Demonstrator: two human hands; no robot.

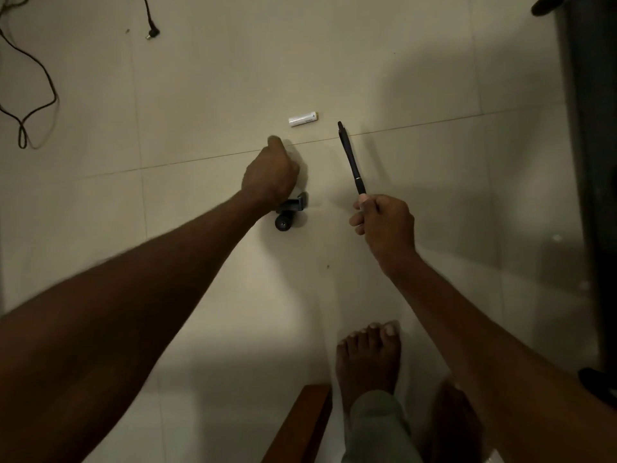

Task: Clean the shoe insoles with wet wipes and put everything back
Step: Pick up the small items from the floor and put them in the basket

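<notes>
A: Nearest me is my own bare foot (367, 359) on the tiled floor (200, 78), with a wooden furniture edge (297, 426) just beside it. What do you want to know?

B: What are your hands doing?

A: My right hand (384, 222) pinches the end of a dark pen (350, 158), which points away from me. My left hand (270, 175) is blurred and curled above a small black gadget (290, 212) lying on the floor; I cannot tell whether that grip closes on anything.

B: And the insoles, the wipes?

A: Neither shows from the head camera. I see no shoe, insole or wipe pack. There is only a white battery (303, 118) lying near the pen's far tip, and a black cable (30, 78) with its plug (152, 34) well off to the left.

B: How would they handle?

A: My judgement: insoles are light and floppy, so I would hold one at the heel. Wipes are thin, damp and slippery; pinch a corner. Cleaning seems not yet begun.
</notes>
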